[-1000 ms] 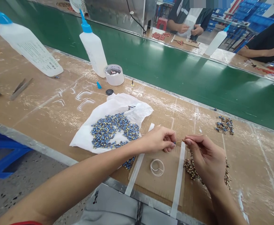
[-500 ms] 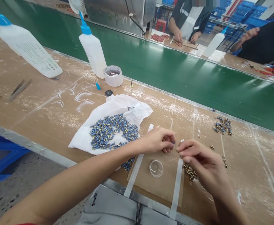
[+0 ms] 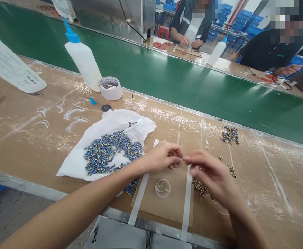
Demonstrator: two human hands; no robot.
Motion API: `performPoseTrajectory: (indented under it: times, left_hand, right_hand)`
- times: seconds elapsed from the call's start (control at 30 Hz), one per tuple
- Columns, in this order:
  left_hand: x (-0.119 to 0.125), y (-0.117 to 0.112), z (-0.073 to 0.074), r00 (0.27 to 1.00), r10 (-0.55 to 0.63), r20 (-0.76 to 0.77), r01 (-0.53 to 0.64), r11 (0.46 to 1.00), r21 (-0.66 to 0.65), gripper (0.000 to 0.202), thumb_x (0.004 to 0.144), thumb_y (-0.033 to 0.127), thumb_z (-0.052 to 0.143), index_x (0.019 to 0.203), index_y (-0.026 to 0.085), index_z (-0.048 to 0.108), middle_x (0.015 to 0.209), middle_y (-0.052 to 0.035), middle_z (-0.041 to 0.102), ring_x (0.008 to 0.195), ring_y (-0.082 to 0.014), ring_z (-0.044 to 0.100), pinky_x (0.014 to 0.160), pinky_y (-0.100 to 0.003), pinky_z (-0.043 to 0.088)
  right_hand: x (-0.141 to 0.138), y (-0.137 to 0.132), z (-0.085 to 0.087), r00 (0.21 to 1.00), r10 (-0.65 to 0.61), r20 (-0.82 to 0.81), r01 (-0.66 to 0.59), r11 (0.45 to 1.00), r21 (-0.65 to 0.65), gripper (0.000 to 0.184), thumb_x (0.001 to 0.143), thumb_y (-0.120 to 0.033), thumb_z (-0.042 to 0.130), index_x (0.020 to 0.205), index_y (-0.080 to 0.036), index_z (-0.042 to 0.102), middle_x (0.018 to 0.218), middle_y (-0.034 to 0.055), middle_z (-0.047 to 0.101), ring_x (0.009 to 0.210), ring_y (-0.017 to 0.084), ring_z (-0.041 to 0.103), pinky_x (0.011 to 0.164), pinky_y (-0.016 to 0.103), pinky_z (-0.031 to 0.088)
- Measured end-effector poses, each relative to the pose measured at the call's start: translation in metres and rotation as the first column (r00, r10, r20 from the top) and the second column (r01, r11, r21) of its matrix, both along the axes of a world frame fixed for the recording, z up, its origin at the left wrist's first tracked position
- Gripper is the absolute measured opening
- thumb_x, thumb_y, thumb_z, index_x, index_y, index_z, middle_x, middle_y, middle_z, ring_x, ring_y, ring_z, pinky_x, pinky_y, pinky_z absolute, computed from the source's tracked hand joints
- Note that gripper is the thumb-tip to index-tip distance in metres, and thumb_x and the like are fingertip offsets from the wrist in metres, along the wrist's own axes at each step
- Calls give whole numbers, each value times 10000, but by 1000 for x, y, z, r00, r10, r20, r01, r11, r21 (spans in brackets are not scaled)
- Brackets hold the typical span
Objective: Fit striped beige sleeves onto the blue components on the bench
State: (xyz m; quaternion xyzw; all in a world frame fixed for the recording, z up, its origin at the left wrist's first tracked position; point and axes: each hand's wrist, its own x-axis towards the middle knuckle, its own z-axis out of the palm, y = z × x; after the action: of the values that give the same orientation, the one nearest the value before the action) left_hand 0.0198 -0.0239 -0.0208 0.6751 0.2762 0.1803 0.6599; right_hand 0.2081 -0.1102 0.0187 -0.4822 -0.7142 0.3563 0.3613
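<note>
My left hand (image 3: 162, 157) is pinched shut on a tiny blue part over a taped-down cardboard sheet (image 3: 176, 202). My right hand (image 3: 210, 174) is pinched too, its fingertips meeting the left hand's; what it holds is too small to make out. A pile of small blue parts (image 3: 107, 152) lies on a white plastic bag (image 3: 75, 160) just left of my left hand. Brown-and-gold small parts (image 3: 199, 186) lie under my right hand. A small clear round lid (image 3: 163, 187) sits on the cardboard below my hands.
A glue bottle with a blue nozzle (image 3: 82, 58) and a white tape roll (image 3: 111, 88) stand at the back by the green conveyor belt (image 3: 193, 83). A second bottle (image 3: 11, 74) lies at left. More blue parts (image 3: 230, 134) lie at right. Other people work across the belt.
My right hand has moved left until its fingertips meet the left hand's; the thin gold pin seen between them earlier no longer shows. The view has shifted left.
</note>
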Motion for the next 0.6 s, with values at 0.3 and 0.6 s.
performPoseTrajectory:
  times: [0.3,0.6]
  left_hand:
    - [1,-1,-1,1000,12,-26,-13,999,-47,46,840,174,581,864,135,581,691,3,617,605,-90,582,583,-236,516]
    - [0,-1,0,999,-3,-36,2,1000,-19,52,850,180,573,877,138,583,703,0,622,606,-88,585,589,-232,515]
  right_hand:
    - [86,21,-21,832,-284,477,335,942,-22,148,858,-305,601,893,-227,722,904,34,726,803,213,668,731,361,501]
    - [70,28,-32,840,-236,488,266,964,8,150,854,-269,598,892,-219,734,852,44,709,738,202,665,670,338,503]
